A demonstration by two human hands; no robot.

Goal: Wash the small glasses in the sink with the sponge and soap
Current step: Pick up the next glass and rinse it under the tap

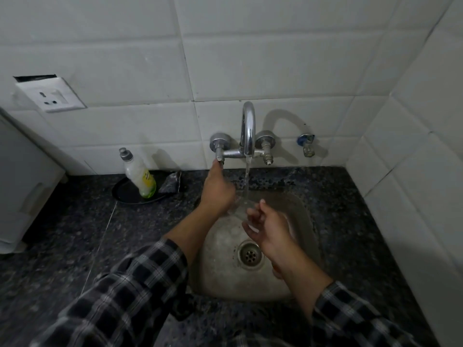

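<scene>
Black-and-white checked sleeves (140, 291): nearest to me, pushed back from both forearms, which reach out over the basin.
Countertop (75, 234): dark speckled stone, wrapping round the sink on every side.
Sink (220, 279): dull steel, stained, with the drain (250, 255) in its floor just beside the right wrist.
Orange scrap (275, 269): peeps out from under the right forearm inside the basin; I cannot tell what it is.
Right hand (268, 234): over the basin, fingers curled and thumb raised, holding the small glass from its right side.
Small glass (239, 207): clear and blurred, held above the sink between the two hands, right under the running stream.
Left hand (216, 192): stretched forward and up, its fingertips pinching the left tap handle (220, 159).
Water (246, 176): a thin stream falling from the spout into the glass.
Tap (248, 126): chrome, arched, fixed to the wall, with a knob on each side.
Soap bottle (140, 176): whitish with a yellow-green base and a grey cap, leaning in a black dish (125, 194) on the counter, left of the tap.
Grey pad (170, 184): at the dish's right edge, against the wall.
Blue-capped valve (307, 144): on the wall, right of the tap.
Tiles (250, 58): white, covering the back and right walls.
Wall socket (51, 95): white, far left, its plate hanging loose from the tile.
</scene>
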